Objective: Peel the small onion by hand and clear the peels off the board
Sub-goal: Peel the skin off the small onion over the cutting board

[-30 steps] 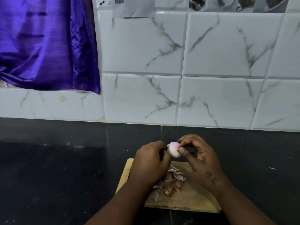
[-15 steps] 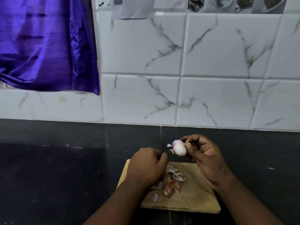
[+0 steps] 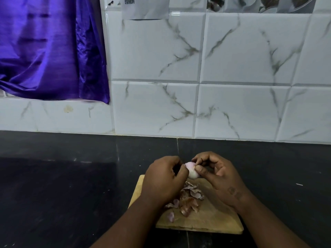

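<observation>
A small onion (image 3: 191, 170), pale pink and white, is held between both hands just above the far edge of the wooden cutting board (image 3: 211, 221). My left hand (image 3: 163, 181) grips its left side with curled fingers. My right hand (image 3: 216, 174) pinches its right side with thumb and forefinger. A loose heap of pink-brown peels (image 3: 188, 199) lies on the board under the hands. Part of the board's left side is hidden by my left forearm.
The board lies on a black stone counter (image 3: 71, 185) that runs back to a white marble-patterned tiled wall (image 3: 232, 104). A purple cloth (image 3: 50, 51) hangs at the upper left. A small white speck (image 3: 299, 184) lies on the counter to the right.
Half a second ago my left hand was down by the peels while the right held the onion alone. The left hand has come back up and now grips the onion again.
</observation>
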`<state>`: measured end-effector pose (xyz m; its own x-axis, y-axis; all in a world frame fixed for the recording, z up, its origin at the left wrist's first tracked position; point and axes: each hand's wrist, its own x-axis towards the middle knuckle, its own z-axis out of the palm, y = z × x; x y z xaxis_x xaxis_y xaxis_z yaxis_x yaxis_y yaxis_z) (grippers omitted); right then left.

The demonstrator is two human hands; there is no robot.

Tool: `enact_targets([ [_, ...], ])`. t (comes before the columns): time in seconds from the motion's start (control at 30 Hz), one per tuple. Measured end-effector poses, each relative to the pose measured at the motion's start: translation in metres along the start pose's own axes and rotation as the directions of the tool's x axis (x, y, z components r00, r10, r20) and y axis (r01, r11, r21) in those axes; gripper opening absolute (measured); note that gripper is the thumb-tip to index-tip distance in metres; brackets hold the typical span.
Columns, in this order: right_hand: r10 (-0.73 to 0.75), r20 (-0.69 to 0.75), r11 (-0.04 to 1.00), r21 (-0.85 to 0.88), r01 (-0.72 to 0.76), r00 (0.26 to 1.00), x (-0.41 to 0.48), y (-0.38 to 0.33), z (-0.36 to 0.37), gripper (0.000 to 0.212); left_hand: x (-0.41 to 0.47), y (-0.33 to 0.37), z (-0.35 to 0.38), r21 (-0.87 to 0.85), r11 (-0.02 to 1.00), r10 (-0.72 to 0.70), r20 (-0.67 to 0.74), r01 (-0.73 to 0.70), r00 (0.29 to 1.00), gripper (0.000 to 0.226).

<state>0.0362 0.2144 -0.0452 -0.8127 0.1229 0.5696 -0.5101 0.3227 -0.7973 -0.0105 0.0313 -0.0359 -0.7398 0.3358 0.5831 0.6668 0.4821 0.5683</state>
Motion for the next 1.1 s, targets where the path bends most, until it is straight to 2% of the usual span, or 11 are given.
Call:
enact_targets([
  [0.27,-0.013,0.003,1.000,-0.014,0.013,1.000,-0.001,-0.003,-0.002,0.012,0.001,0.000,-0.001,0.007,1.000,0.014,0.008,-0.014,1.000,0.034],
  [0.4,0.011,-0.050,0.988,0.156,-0.003,0.999,0.001,-0.006,-0.004,0.016,0.003,-0.003,0.003,-0.112,0.991,-0.074,-0.023,0.071,0.997,0.044],
  [0.5,0.097,-0.060,0.905,0.420,-0.063,0.994,0.003,-0.011,-0.001,0.007,0.003,-0.004,0.006,-0.148,0.982,-0.099,0.106,0.114,0.989,0.038],
  [0.57,0.130,-0.056,0.841,0.535,-0.080,0.990,0.004,-0.012,-0.002,0.030,0.002,-0.005,0.007,-0.124,0.984,-0.099,0.230,0.130,0.968,0.038],
  [0.63,0.143,-0.072,0.819,0.568,-0.078,0.987,0.005,-0.013,-0.004,0.037,0.001,-0.003,0.007,-0.033,0.993,-0.101,0.269,0.114,0.958,0.039],
  [0.7,0.171,-0.086,0.815,0.572,-0.092,0.982,0.005,-0.014,-0.004,0.030,0.002,-0.003,0.007,0.050,0.996,-0.081,0.202,0.073,0.976,0.037],
  [0.77,0.199,-0.097,0.820,0.561,-0.112,0.975,0.004,-0.014,-0.002,0.025,0.003,-0.006,0.006,0.045,0.999,-0.031,0.075,0.028,0.997,0.041],
  [0.83,0.207,-0.088,0.828,0.546,-0.126,0.974,0.004,-0.014,-0.001,0.018,0.003,-0.009,0.005,-0.082,0.996,0.021,-0.043,-0.025,0.999,0.042],
  [0.9,0.221,-0.079,0.830,0.539,-0.145,0.972,0.004,-0.013,0.000,0.015,0.002,-0.007,0.004,-0.234,0.969,0.057,-0.080,-0.075,0.995,0.033],
  [1.0,0.245,-0.094,0.846,0.507,-0.165,0.965,0.005,-0.009,0.001,0.017,0.001,0.000,0.006,-0.564,0.825,-0.032,0.026,0.041,0.999,0.024],
  [1.1,0.261,-0.136,0.871,0.461,-0.172,0.956,0.006,-0.004,0.004,0.018,0.003,0.001,0.011,-0.673,0.726,-0.126,0.072,0.142,0.989,0.036],
])
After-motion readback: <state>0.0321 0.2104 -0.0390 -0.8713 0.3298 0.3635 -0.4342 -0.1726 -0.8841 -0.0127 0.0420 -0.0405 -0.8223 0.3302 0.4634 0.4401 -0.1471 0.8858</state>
